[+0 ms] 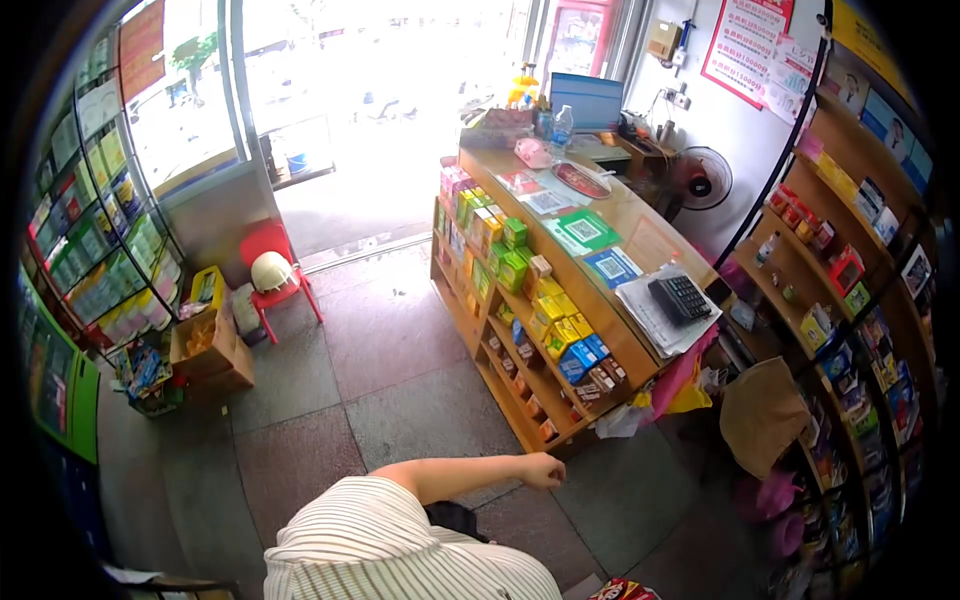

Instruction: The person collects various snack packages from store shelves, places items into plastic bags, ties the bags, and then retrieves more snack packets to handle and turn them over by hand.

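My left arm, in a striped short sleeve [345,525], reaches across the lower middle of the view. At its end my left hand [541,470] is closed, fingers curled, and no object shows in it. It hangs in the air in front of the near corner of the wooden counter [520,420]; I cannot tell whether they touch. Small brown boxes [604,378] stand on the counter's shelf above the hand. A red packet [625,590] shows partly at the bottom edge; what supports it is hidden. My right hand is out of view.
The counter top holds a calculator [680,299] on papers, QR code cards [583,231] and a bottle [563,125]. Stocked shelves [800,270] line the right side. To the left stand a red chair [282,290] with a pale helmet, and a cardboard box [215,360]. A bright doorway lies ahead.
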`<action>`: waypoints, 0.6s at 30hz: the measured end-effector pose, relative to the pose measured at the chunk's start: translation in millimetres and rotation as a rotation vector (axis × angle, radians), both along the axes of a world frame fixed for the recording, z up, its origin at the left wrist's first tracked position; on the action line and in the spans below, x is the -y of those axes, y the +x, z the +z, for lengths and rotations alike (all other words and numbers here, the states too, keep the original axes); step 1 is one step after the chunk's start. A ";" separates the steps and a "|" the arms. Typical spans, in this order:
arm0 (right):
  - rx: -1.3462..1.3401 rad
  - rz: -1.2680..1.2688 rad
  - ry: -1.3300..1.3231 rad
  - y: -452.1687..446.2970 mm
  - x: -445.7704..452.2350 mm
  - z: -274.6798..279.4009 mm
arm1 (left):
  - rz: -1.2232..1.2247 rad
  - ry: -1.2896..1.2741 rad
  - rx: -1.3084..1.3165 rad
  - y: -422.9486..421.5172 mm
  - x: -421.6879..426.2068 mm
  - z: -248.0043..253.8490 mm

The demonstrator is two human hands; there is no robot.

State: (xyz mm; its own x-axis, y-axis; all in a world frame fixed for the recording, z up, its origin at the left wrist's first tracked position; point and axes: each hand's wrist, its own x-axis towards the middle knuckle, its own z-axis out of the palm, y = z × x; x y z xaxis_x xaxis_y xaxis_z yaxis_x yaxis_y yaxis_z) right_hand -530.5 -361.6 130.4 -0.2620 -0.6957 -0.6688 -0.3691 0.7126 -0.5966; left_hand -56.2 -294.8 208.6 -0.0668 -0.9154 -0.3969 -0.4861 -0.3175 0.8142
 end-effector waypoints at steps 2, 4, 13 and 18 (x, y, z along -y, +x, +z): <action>0.015 -0.014 -0.074 -29.9 72.7 -0.7 | 0.101 -0.035 0.000 1.8 33.6 14.5; 0.125 -0.009 -0.188 -50.0 147.4 -5.7 | 0.205 -0.075 0.037 2.5 67.0 31.8; 0.052 0.159 -0.218 -0.6 342.1 -53.8 | 0.169 -0.084 -0.079 8.0 300.9 7.1; -0.664 1.370 0.323 -59.6 246.7 -126.1 | 0.172 -0.152 -0.222 7.6 498.0 -48.1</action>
